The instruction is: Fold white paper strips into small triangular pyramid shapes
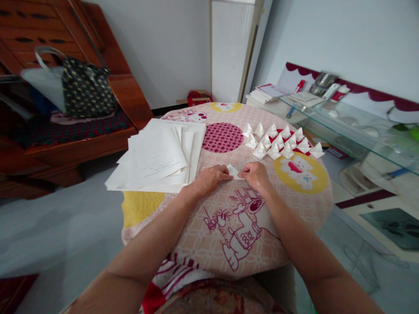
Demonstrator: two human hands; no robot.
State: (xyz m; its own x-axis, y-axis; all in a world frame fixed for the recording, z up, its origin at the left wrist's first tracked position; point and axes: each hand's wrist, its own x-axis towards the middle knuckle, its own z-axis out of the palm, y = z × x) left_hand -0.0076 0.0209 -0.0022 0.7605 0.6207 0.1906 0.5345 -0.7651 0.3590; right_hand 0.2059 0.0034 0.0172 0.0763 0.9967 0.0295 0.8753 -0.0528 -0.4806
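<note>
A small folded piece of white paper (233, 171) lies low over the cloth-covered table, pinched from both sides. My left hand (214, 178) grips its left edge between thumb and fingers. On the other side, my right hand (255, 174) has its fingers closed on the right corner. Beyond my right hand stand several folded white paper boats (274, 151) in rough rows. To the left of my hands rests a spread stack of white paper sheets (153, 152), the top one bearing faint print.
A patterned pink tablecloth (209, 244) covers the round table. At the right is a glass-topped stand (347, 126) holding papers, cups and a metal pot. A wooden bench (131, 100) on the left carries a dark patterned bag (87, 87).
</note>
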